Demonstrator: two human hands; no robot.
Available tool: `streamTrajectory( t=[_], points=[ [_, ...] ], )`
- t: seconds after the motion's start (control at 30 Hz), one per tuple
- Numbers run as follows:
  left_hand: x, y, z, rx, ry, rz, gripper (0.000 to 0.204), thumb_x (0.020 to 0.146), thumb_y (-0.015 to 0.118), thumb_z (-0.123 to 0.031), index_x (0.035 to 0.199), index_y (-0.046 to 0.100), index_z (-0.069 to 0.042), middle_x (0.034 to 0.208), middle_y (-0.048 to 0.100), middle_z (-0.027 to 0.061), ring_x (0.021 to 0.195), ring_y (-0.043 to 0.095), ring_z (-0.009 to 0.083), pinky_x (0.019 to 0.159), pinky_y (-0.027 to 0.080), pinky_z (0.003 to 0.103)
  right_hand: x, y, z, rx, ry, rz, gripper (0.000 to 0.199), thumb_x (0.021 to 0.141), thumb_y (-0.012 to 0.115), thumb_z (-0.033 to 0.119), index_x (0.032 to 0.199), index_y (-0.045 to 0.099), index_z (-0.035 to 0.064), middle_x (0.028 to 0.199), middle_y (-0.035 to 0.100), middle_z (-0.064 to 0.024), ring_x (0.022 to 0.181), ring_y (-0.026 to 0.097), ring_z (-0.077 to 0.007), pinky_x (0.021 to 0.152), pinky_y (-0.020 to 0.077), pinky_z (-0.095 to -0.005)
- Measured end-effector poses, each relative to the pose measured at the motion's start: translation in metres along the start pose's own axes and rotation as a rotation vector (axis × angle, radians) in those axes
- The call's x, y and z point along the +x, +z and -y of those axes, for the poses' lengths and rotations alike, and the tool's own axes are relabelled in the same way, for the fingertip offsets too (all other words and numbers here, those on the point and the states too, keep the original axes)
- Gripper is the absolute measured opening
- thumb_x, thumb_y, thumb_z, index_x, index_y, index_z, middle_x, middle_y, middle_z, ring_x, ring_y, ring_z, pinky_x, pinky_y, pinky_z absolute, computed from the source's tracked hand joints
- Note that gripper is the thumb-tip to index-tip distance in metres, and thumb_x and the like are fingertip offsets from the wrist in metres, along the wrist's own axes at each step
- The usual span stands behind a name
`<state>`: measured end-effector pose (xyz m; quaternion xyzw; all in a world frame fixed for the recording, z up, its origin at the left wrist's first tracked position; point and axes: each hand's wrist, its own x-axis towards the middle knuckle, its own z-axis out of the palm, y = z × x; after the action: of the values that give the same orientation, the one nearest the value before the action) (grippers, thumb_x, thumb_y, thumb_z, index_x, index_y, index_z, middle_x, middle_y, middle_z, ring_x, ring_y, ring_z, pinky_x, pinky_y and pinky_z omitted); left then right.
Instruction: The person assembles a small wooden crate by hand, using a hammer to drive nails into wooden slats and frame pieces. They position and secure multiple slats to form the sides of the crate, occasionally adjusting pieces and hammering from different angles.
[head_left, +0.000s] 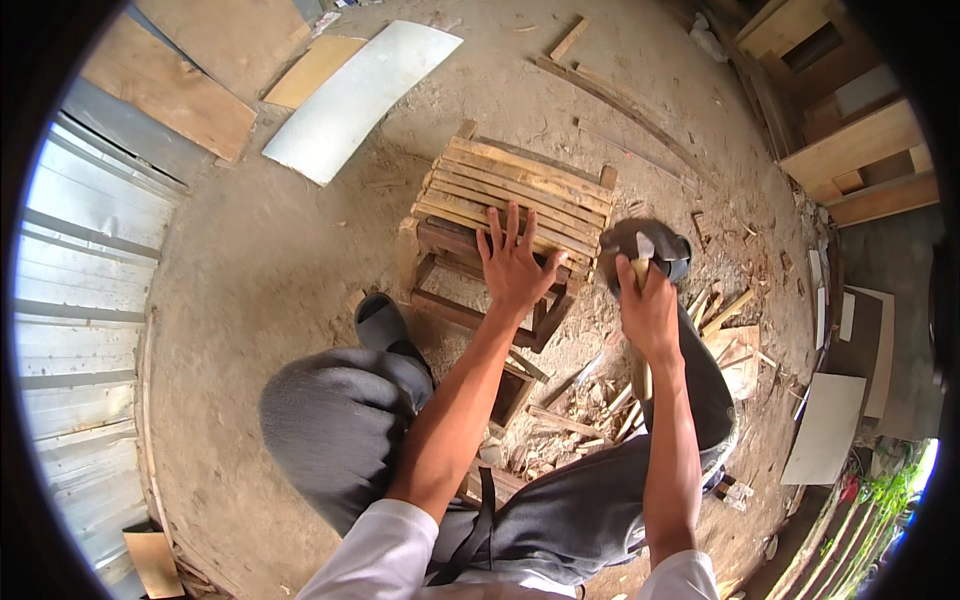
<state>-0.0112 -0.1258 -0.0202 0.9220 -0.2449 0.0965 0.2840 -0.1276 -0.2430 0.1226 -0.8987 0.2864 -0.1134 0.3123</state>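
A small wooden stool-like frame (pixel 450 309) stands on the dirt floor before me, its top made of several narrow slats (pixel 522 172) laid side by side. My left hand (pixel 516 262) rests flat on the nearest slats with its fingers spread. To its right, my right hand (pixel 650 310) is wrapped round the wooden handle of a hammer (pixel 643 250). The hammer's metal head points up and away from me, beside the slatted top and above my right shoe. It is apart from the wood.
Scrap sticks and wood chips (pixel 590 405) lie between my legs. Long strips (pixel 640 115) lie farther off at the right. A pale sheet (pixel 365 95) and brown boards (pixel 165 85) lie at the far left. Corrugated metal (pixel 85 350) walls the left side; wooden panels (pixel 860 160) stand at the right.
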Motion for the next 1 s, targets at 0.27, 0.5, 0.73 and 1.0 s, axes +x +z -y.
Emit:
streamTrajectory(
  t=[0.27,0.5,0.73,1.0],
  points=[
    [0.003,-0.001,0.000,0.010,-0.008,0.006,0.081,0.083,0.058,-0.064,0.146,0.043,-0.016,0.157,0.027,0.0112,0.146,0.017,0.0396,0.115,0.016,0.059,-0.003,0.009,-0.001,-0.134,-0.077,0.035,0.038,0.096,0.058,0.030,0.089,0.059,-0.0075,0.071,0.062,-0.0299,0.070,0.063,-0.0473,0.060,0.0492,-0.0497],
    [0.000,0.000,0.002,0.033,-0.005,0.024,0.081,0.083,0.059,-0.064,0.146,0.042,-0.017,0.157,0.028,0.0100,0.145,0.018,0.0400,0.114,0.018,0.059,-0.005,0.006,0.003,-0.249,-0.104,0.183,0.038,0.096,0.058,0.030,0.088,0.058,-0.0074,0.072,0.062,-0.0307,0.075,0.063,-0.0489,0.063,0.0509,-0.0511],
    [-0.001,-0.002,-0.001,-0.013,-0.020,0.020,0.080,0.082,0.061,-0.062,0.146,0.044,-0.017,0.157,0.029,0.0115,0.146,0.019,0.0368,0.116,0.014,0.058,-0.003,0.008,-0.006,-0.066,-0.057,0.061,0.040,0.097,0.058,0.032,0.096,0.056,-0.0080,0.069,0.063,-0.0262,0.059,0.063,-0.0440,0.049,0.0479,-0.0473],
    [0.004,-0.007,-0.004,-0.013,-0.034,0.090,0.079,0.083,0.061,-0.061,0.144,0.045,-0.015,0.156,0.030,0.0116,0.146,0.019,0.0382,0.115,0.016,0.058,0.000,0.005,-0.011,-0.279,-0.081,0.077,0.045,0.097,0.057,0.036,0.093,0.054,-0.0084,0.064,0.060,-0.0264,0.060,0.061,-0.0459,0.057,0.0492,-0.0496]
  ],
)
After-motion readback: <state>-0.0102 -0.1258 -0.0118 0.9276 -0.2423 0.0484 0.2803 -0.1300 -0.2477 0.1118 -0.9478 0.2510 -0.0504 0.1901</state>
